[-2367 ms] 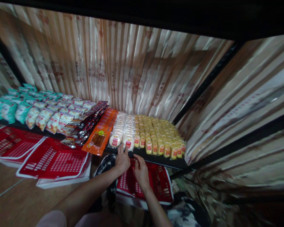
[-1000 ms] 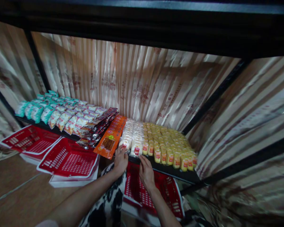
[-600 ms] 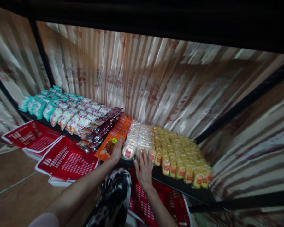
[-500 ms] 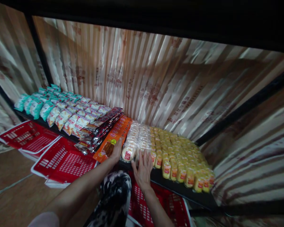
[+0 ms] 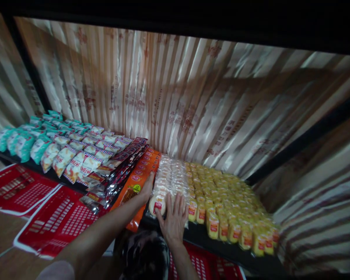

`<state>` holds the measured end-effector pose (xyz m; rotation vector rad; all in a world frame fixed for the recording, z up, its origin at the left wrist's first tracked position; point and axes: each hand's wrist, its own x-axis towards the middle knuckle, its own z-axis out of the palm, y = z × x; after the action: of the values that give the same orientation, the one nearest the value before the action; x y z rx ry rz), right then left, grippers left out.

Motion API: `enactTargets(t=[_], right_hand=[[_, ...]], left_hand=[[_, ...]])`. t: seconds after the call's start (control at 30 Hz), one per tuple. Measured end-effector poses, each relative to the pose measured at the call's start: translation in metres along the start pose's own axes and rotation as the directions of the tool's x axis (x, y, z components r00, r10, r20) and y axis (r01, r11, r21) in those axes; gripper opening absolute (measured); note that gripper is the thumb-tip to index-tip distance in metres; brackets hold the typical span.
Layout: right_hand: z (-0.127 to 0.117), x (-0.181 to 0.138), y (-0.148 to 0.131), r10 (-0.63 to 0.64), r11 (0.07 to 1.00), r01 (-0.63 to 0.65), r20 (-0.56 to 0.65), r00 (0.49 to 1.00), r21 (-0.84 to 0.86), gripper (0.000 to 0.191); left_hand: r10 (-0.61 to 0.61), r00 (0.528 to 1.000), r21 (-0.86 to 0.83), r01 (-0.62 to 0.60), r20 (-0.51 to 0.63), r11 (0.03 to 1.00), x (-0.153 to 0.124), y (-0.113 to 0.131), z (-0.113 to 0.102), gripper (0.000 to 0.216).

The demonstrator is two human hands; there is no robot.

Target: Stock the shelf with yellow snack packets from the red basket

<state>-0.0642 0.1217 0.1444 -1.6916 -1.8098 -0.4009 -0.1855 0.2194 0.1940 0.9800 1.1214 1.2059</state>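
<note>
Two rows of white, round snack cakes in clear wrappers (image 5: 165,175) stand on the black shelf (image 5: 204,235). My left hand (image 5: 147,188) lies along their left side, fingers stretched out, partly over an orange snack bag (image 5: 140,171). Against the front of the same rows, my right hand (image 5: 173,217) rests with its fingers apart, the thumb near the red label of the front cake. Yellow wrapped cakes (image 5: 221,194) stand in rows just right of the right hand. Neither hand grips anything that I can see.
Left of the orange bag lie a stack of dark red and silver packets (image 5: 122,171), white snack bags (image 5: 76,159) and teal bags (image 5: 23,146). Red baskets (image 5: 55,217) sit below the shelf. A pleated curtain (image 5: 169,93) hangs behind, with black frame bars around.
The view has come closer and shifted, so the shelf goods appear lower. Both hands stay at the white cakes; my right hand now reaches further up over their front.
</note>
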Motion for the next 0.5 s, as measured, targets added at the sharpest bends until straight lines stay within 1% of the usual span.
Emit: enactTargets(t=[0.13,0.27,0.37,0.5], right_hand=[[0.000,0.004,0.006,-0.032,0.999,0.032,-0.005,0.999,-0.015,0.069],[0.005,0.007,0.013,-0.027,0.999,0.025,-0.051,0.998,-0.041,0.073],[0.009,0.007,0.014,-0.011,0.999,0.008,-0.061,0.998,-0.044,0.076],[0.010,0.008,0.013,-0.019,0.998,0.016,-0.050,0.999,-0.057,0.078]], left_hand=[[-0.054,0.998,-0.042,0.055,0.010,0.998,0.017,0.007,0.005,0.058],[-0.075,0.997,-0.055,0.077,0.030,0.996,0.040,0.011,0.008,0.053],[-0.106,0.994,-0.056,0.107,0.022,0.993,0.061,0.009,0.010,0.053],[-0.091,0.995,-0.026,0.092,0.042,0.995,0.086,0.002,0.014,0.057]])
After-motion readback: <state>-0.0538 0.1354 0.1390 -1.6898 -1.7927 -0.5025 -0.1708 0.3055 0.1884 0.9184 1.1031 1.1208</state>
